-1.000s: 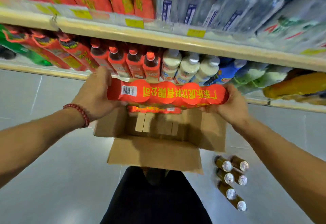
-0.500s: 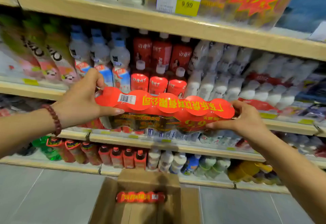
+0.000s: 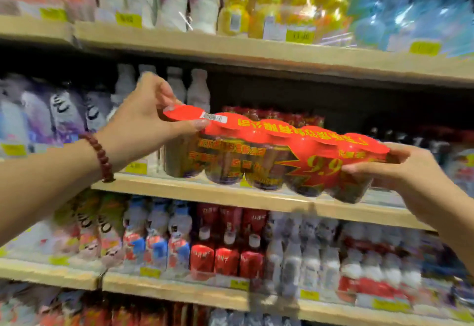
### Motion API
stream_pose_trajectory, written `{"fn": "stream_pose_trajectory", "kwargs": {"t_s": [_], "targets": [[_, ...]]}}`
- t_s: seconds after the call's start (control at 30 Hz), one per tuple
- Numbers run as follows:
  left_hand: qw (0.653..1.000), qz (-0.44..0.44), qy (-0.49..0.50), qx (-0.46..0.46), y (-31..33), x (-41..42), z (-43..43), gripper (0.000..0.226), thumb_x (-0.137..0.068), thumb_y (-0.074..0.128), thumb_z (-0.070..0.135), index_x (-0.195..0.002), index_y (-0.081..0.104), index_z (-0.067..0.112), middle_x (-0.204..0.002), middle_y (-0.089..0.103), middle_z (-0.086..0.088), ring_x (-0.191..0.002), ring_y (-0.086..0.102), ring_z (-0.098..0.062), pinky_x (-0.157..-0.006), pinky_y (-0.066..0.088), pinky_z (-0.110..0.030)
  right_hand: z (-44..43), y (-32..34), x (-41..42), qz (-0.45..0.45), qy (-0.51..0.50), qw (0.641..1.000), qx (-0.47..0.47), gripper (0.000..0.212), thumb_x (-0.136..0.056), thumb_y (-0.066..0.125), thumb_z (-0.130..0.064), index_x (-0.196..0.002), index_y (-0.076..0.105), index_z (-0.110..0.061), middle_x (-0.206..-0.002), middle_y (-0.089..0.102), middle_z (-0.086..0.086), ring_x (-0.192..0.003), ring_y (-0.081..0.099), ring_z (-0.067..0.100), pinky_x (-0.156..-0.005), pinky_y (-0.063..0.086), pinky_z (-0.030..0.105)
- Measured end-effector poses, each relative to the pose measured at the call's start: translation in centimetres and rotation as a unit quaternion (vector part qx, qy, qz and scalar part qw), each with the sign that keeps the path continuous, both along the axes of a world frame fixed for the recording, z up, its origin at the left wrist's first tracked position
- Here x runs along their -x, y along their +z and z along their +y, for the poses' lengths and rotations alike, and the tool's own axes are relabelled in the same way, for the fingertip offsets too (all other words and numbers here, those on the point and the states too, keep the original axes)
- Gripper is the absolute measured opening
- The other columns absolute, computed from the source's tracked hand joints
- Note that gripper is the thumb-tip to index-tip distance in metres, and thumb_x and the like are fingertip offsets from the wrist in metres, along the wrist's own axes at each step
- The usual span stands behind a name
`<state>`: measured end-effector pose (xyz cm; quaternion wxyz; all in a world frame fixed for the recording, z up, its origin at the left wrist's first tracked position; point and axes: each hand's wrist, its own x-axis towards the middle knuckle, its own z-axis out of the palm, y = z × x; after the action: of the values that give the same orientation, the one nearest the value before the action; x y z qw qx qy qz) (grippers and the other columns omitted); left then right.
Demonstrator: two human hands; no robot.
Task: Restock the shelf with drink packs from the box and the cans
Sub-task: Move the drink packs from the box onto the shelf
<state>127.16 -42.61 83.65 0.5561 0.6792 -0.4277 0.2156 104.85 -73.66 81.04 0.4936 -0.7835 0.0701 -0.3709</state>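
I hold a shrink-wrapped drink pack (image 3: 272, 153) with red lids, yellow lettering and a "9.9" price burst, lengthwise between both hands. My left hand (image 3: 146, 123) pinches its left end at the barcode; my right hand (image 3: 400, 169) grips its right end. The pack hovers at the front edge of the wooden shelf (image 3: 230, 194), left end higher and further in than the right. Behind it stand similar red-topped packs (image 3: 277, 117) in a dark gap. The box and the cans are out of view.
White bottles (image 3: 177, 84) stand just left of the gap, purple-labelled bottles (image 3: 64, 112) further left. The shelf board above (image 3: 256, 53) carries yellow and blue bottle packs. Below are rows of red-labelled and white bottles (image 3: 225, 254). Dark bottles (image 3: 410, 141) stand right of the gap.
Both hands have lifted the pack from over the box up past two shelf levels to a higher shelf. The view has tilted upward, and the box and floor cans have dropped out of sight.
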Motion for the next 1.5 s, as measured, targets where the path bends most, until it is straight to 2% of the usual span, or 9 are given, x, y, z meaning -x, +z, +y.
{"fn": "stream_pose_trajectory", "kwargs": {"t_s": [0.13,0.4,0.53,0.67,0.87,1.0,1.1,1.3,1.5], "targets": [[0.997,-0.025,-0.007,0.068,4.2,-0.8,-2.4,0.061,-0.039,0.082,0.058,-0.076,0.040,0.034,-0.055,0.059,0.027,-0.052,0.054,0.011,-0.049,0.044,-0.009,-1.5,3.8,-0.5,-0.058,-0.007,0.998,0.015,0.058,-0.040,0.084,-0.027,-0.096,0.075,-0.015,-0.090,0.077,0.004,-0.077,0.069,0.012,-0.073,0.058,0.032],[0.993,-0.030,-0.001,0.114,4.6,-3.1,-8.5,0.053,-0.047,0.077,0.050,-0.077,0.035,0.038,-0.082,0.062,0.008,-0.060,0.059,0.005,-0.052,0.047,-0.015,-6.0,5.4,-3.3,-0.142,-0.016,0.989,0.030,0.053,-0.042,0.088,-0.022,-0.093,0.076,-0.017,-0.088,0.077,0.001,-0.078,0.071,0.009,-0.068,0.057,0.022],[0.996,-0.033,0.027,0.084,3.9,-5.5,-11.0,0.055,-0.055,0.081,0.045,-0.082,0.035,0.032,-0.077,0.055,0.007,-0.058,0.051,-0.002,-0.058,0.041,-0.022,-8.6,5.2,-5.3,-0.128,-0.033,0.990,0.045,0.052,-0.043,0.090,-0.029,-0.093,0.076,-0.026,-0.086,0.077,-0.004,-0.078,0.072,0.005,-0.061,0.053,0.015],[0.991,-0.058,0.101,0.063,3.3,-7.8,-13.6,0.053,-0.063,0.080,0.038,-0.087,0.035,0.023,-0.077,0.045,0.014,-0.069,0.046,0.002,-0.059,0.033,-0.018,-10.9,5.0,-7.6,-0.130,-0.047,0.990,0.009,0.048,-0.037,0.092,-0.029,-0.080,0.076,-0.016,-0.080,0.077,-0.001,-0.073,0.073,0.009,-0.057,0.053,0.015],[0.991,0.040,0.125,0.029,4.3,-11.4,-16.0,0.042,-0.057,0.082,0.036,-0.086,0.055,0.023,-0.084,0.065,-0.001,-0.083,0.062,-0.019,-0.074,0.048,-0.026,-13.0,4.3,-11.3,-0.125,-0.086,0.988,-0.041,0.034,-0.054,0.088,-0.004,-0.076,0.070,-0.021,-0.077,0.073,-0.011,-0.076,0.068,0.005,-0.056,0.053,0.015],[0.991,0.094,0.082,0.055,4.5,-12.0,-17.2,0.049,-0.057,0.085,0.020,-0.092,0.051,0.026,-0.103,0.065,-0.014,-0.098,0.063,-0.030,-0.089,0.052,-0.042,-13.6,4.4,-13.4,-0.083,-0.106,0.987,-0.085,0.049,-0.050,0.091,-0.015,-0.094,0.069,-0.018,-0.092,0.070,-0.006,-0.086,0.067,0.012,-0.082,0.054,0.029],[0.989,0.093,0.097,0.059,4.4,-12.2,-18.2,0.054,-0.061,0.083,0.008,-0.096,0.044,0.020,-0.110,0.062,-0.018,-0.106,0.060,-0.034,-0.092,0.050,-0.044,-14.2,3.7,-14.5,-0.065,-0.111,0.988,-0.083,0.050,-0.047,0.092,-0.018,-0.091,0.068,-0.018,-0.098,0.070,0.003,-0.089,0.066,0.019,-0.085,0.053,0.035],[0.977,0.075,0.198,-0.016,3.4,-12.7,-19.5,0.054,-0.069,0.079,0.016,-0.110,0.044,0.014,-0.113,0.061,-0.013,-0.105,0.059,-0.029,-0.083,0.046,-0.030,-15.1,2.0,-15.9,-0.042,-0.113,0.989,-0.091,0.046,-0.040,0.092,-0.028,-0.077,0.064,-0.028,-0.084,0.070,-0.008,-0.082,0.065,0.013,-0.074,0.052,0.029],[0.970,0.071,0.226,-0.048,1.5,-13.4,-20.4,0.054,-0.076,0.071,0.011,-0.120,0.039,0.013,-0.113,0.059,-0.012,-0.106,0.058,-0.030,-0.078,0.042,-0.029,-14.8,1.5,-16.3,-0.017,-0.130,0.991,-0.040,0.057,-0.050,0.091,-0.030,-0.100,0.068,-0.017,-0.097,0.070,0.000,-0.085,0.066,0.015,-0.078,0.055,0.031]]}}
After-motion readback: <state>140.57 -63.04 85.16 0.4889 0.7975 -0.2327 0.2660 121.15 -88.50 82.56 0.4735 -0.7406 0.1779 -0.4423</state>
